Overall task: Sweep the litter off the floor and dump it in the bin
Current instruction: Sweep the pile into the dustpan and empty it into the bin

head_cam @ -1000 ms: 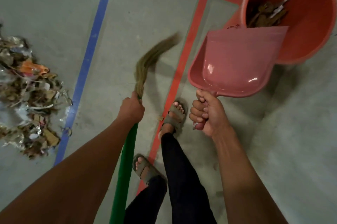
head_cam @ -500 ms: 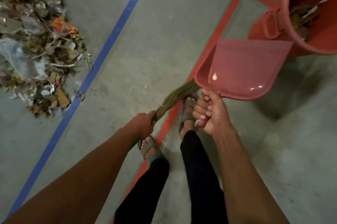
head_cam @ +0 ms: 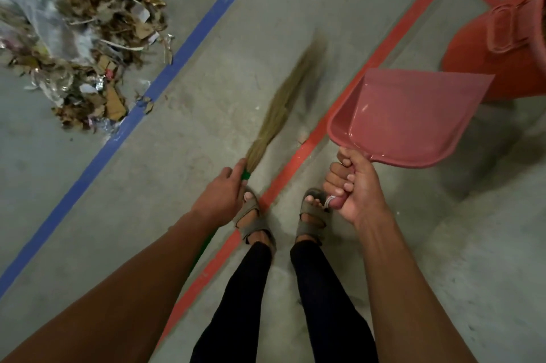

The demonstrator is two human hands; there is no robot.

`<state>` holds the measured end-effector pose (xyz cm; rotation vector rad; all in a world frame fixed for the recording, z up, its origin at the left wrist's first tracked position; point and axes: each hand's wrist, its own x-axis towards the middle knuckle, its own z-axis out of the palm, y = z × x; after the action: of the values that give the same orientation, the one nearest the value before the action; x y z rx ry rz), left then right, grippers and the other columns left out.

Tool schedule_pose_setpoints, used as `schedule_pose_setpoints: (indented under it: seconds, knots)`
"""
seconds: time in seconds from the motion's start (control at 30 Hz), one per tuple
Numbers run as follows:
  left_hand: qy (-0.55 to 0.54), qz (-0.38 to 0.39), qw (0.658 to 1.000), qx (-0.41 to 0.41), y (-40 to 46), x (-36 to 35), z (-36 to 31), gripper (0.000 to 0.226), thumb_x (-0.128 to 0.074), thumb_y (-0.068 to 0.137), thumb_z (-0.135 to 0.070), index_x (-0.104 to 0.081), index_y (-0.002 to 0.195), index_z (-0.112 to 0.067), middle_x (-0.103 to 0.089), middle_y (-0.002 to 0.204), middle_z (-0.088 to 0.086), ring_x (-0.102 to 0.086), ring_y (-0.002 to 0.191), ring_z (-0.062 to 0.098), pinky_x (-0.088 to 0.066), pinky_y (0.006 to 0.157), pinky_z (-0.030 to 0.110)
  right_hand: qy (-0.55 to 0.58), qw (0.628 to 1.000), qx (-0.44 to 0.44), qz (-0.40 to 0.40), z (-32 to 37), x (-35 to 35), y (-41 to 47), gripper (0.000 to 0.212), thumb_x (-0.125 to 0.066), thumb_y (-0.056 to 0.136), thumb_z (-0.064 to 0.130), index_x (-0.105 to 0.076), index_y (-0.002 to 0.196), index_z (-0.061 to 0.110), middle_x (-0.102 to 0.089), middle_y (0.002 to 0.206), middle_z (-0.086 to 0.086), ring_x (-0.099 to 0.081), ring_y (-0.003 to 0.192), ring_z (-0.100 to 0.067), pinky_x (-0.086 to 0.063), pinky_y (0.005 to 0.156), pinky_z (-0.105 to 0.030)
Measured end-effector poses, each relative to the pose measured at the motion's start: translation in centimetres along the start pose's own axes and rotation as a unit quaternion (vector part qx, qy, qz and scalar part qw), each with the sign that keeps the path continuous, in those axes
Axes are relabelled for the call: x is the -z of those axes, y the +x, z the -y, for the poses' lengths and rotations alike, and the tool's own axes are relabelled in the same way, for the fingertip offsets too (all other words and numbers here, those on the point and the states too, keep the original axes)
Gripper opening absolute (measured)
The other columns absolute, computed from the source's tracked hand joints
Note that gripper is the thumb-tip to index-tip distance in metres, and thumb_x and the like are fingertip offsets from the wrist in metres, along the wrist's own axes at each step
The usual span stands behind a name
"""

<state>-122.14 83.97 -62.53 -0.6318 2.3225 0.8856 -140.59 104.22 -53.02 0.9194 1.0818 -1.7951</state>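
Note:
A heap of litter point(head_cam: 74, 37), dry leaves, cardboard scraps, foil and plastic, lies on the concrete floor at the upper left, left of a blue floor line. My left hand point(head_cam: 223, 194) grips the green handle of a grass broom point(head_cam: 280, 108) whose blurred bristles point up and to the right. My right hand point(head_cam: 353, 188) holds the handle of a pink dustpan point(head_cam: 410, 114), which is empty and held above the floor. The orange bin point(head_cam: 502, 46) stands at the right edge, just beyond the dustpan; its inside is out of view.
A blue tape line point(head_cam: 189, 46) runs diagonally beside the heap. A red tape line point(head_cam: 304, 149) marks a box around the bin. My two sandalled feet point(head_cam: 280, 215) stand on either side of the red line, below my hands.
The view has swung left: the litter heap is closer and the bin has slid to the right edge. The broom head has swung out from near my feet up toward the middle.

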Motion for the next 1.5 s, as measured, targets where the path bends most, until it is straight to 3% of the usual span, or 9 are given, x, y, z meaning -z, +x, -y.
schedule_pose_setpoints:
  seconds: [0.13, 0.23, 0.43, 0.63, 0.87, 0.97, 1.17, 1.33, 1.5]
  knots:
    - [0.098, 0.117, 0.987, -0.057, 0.5, -2.1, -0.1, 0.063, -0.040, 0.107, -0.033, -0.010, 0.163, -0.031, -0.048, 0.121, 0.012, -0.061, 0.091, 0.036, -0.054, 0.078, 0.046, -0.013, 1.000, 0.001, 0.010, -0.1, -1.0, 0.1, 0.034, -0.051, 0.099, 0.020, -0.039, 0.068, 0.023, -0.020, 0.043, 0.010, -0.017, 0.032, -0.004, -0.019, 0.031, -0.018]
    - [0.158, 0.163, 0.974, -0.023, 2.2, -2.8, 0.1, 0.064, -0.043, 0.103, -0.021, -0.016, 0.160, -0.031, -0.048, 0.123, 0.014, -0.061, 0.097, 0.039, -0.050, 0.072, 0.044, -0.030, 1.000, -0.005, 0.007, -0.8, -1.4, 0.3, 0.035, -0.051, 0.100, 0.020, -0.039, 0.067, 0.022, -0.019, 0.042, 0.009, -0.017, 0.031, -0.004, -0.018, 0.030, -0.018]
    - [0.011, 0.031, 0.985, 0.169, 5.0, -1.1, 3.1, 0.063, -0.048, 0.103, -0.021, -0.018, 0.159, -0.019, -0.045, 0.123, 0.021, -0.060, 0.102, 0.047, -0.052, 0.085, 0.054, -0.057, 0.998, -0.021, -0.003, -3.1, -1.7, 1.8, 0.035, -0.050, 0.099, 0.018, -0.040, 0.066, 0.022, -0.020, 0.042, 0.009, -0.017, 0.031, -0.004, -0.016, 0.032, -0.018]
    - [-0.036, -0.090, 0.979, 0.179, 5.5, 2.7, 3.6, 0.063, -0.034, 0.109, -0.019, -0.003, 0.164, -0.021, -0.042, 0.133, 0.022, -0.060, 0.095, 0.046, -0.046, 0.077, 0.051, -0.061, 0.997, -0.035, 0.009, -4.0, -4.9, 3.1, 0.034, -0.051, 0.098, 0.018, -0.039, 0.066, 0.022, -0.020, 0.042, 0.009, -0.017, 0.030, -0.005, -0.019, 0.030, -0.017]
    - [0.022, -0.014, 0.997, 0.069, 6.6, 4.6, 4.0, 0.056, -0.035, 0.109, -0.033, -0.009, 0.159, -0.030, -0.046, 0.122, 0.014, -0.058, 0.077, 0.037, -0.055, 0.071, 0.053, -0.116, 0.990, -0.062, 0.048, -2.3, -10.7, 4.0, 0.032, -0.049, 0.098, 0.019, -0.039, 0.067, 0.021, -0.020, 0.042, 0.008, -0.017, 0.030, -0.004, -0.018, 0.031, -0.017]
    - [0.050, 0.024, 0.993, 0.109, 8.5, 5.3, 6.2, 0.058, -0.037, 0.106, -0.030, -0.014, 0.159, -0.028, -0.047, 0.123, 0.017, -0.061, 0.089, 0.040, -0.056, 0.077, 0.052, -0.136, 0.984, -0.088, 0.073, -2.5, -12.7, 5.8, 0.032, -0.047, 0.099, 0.019, -0.038, 0.068, 0.022, -0.020, 0.042, 0.009, -0.016, 0.030, -0.004, -0.016, 0.032, -0.016]
    - [-0.046, -0.086, 0.955, 0.279, 12.0, 7.6, 11.1, 0.058, -0.033, 0.109, -0.029, -0.009, 0.161, -0.024, -0.043, 0.132, 0.020, -0.059, 0.100, 0.043, -0.053, 0.085, 0.055, -0.187, 0.963, -0.160, 0.110, -3.4, -15.7, 10.1, 0.037, -0.054, 0.100, 0.027, -0.040, 0.067, 0.022, -0.019, 0.043, 0.007, -0.016, 0.030, -0.005, -0.017, 0.031, -0.015]
    - [-0.103, -0.178, 0.948, 0.241, 15.7, 8.7, 11.6, 0.059, -0.030, 0.112, -0.037, -0.005, 0.164, -0.028, -0.044, 0.131, 0.014, -0.058, 0.088, 0.036, -0.050, 0.078, 0.050, -0.242, 0.946, -0.190, 0.103, -2.4, -19.5, 14.9, 0.045, -0.059, 0.100, 0.036, -0.037, 0.063, 0.022, -0.018, 0.044, 0.007, -0.016, 0.031, -0.006, -0.016, 0.032, -0.017]
    - [-0.064, -0.121, 0.969, 0.208, 23.1, 9.0, 13.1, 0.057, -0.033, 0.110, -0.036, -0.007, 0.161, -0.032, -0.047, 0.131, 0.013, -0.060, 0.086, 0.035, -0.054, 0.074, 0.048, -0.272, 0.929, -0.198, 0.152, 0.7, -26.8, 20.8, 0.043, -0.050, 0.101, 0.024, -0.034, 0.061, 0.023, -0.019, 0.042, 0.009, -0.016, 0.031, -0.005, -0.014, 0.032, -0.017]
